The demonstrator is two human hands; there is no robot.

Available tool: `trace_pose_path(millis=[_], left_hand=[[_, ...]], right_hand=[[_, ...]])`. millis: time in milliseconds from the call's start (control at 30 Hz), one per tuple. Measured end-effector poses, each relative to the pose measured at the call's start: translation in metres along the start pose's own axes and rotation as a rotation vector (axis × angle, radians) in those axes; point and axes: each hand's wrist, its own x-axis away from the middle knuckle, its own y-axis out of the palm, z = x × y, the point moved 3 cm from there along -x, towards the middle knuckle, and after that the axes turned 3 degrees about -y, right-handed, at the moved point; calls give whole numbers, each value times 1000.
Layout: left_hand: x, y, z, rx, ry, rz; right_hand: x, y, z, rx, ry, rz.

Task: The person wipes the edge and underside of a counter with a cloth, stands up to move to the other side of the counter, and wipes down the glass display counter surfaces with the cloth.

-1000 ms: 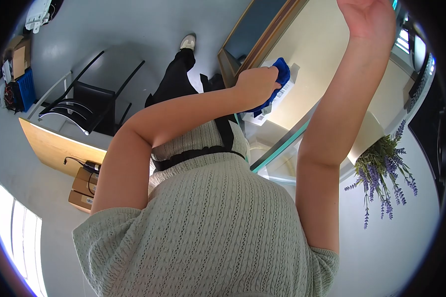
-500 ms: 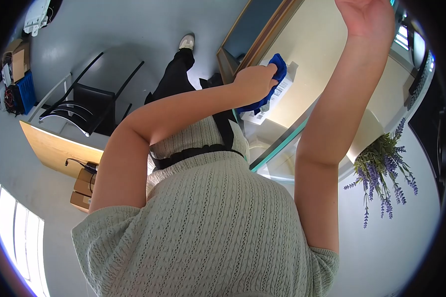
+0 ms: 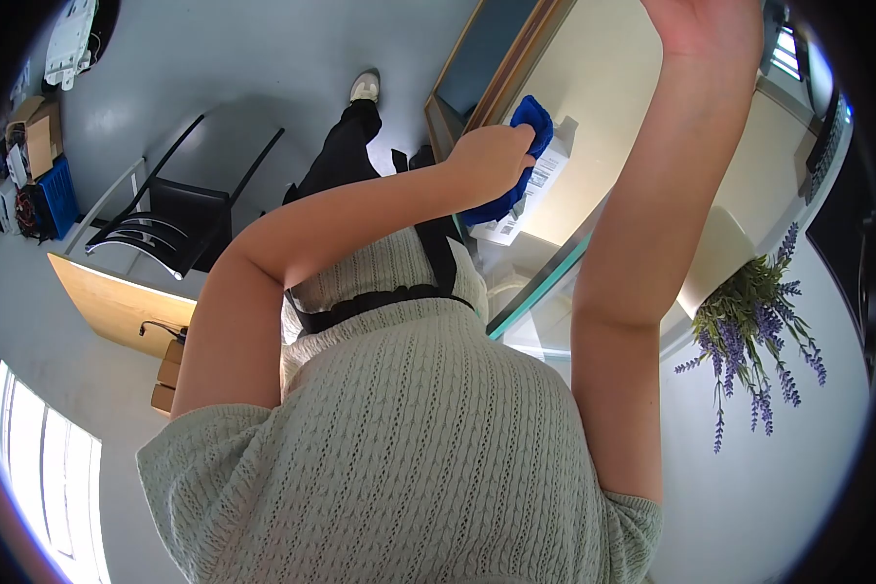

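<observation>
My left hand (image 3: 492, 156) is closed on a blue cloth (image 3: 533, 115) and presses it against a glass panel (image 3: 545, 277) with a green edge. Under the cloth, behind the glass, lies a white box with a barcode label (image 3: 540, 185). My right hand (image 3: 701, 24) is raised at the top of the view. Its fingers run out of the frame and its palm lies against the pale surface there, holding nothing that I can see. My knitted grey-green top fills the lower middle of the view.
A lavender plant (image 3: 754, 331) hangs at the right. A black chair (image 3: 175, 209) and a wooden desk (image 3: 107, 297) stand at the left, with cardboard boxes (image 3: 168, 375) below them. A blue crate (image 3: 54, 195) sits at the far left.
My left hand and the blue cloth have slid slightly up and to the left on the glass. My right hand has risen a little, further out of the frame.
</observation>
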Motion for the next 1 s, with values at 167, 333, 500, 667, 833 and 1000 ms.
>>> trace_pose_path(millis=[167, 333, 500, 667, 833, 1000], left_hand=[[11, -10, 9, 8, 52, -38], [4, -5, 9, -93, 21, -56], [6, -9, 11, -81, 38, -55], [4, -10, 12, -114, 55, -43], [2, -9, 9, -84, -14, -76], [2, -8, -2, 64, -108, -131]], right_hand=[[0, 1, 0, -11, 0, 6], [-12, -15, 3, -43, 88, 103], [0, -2, 0, -19, -31, -27], [-19, -17, 3, 13, 46, 71], [3, 3, 0, -6, -44, -112], [3, 3, 0, -11, -36, -1]])
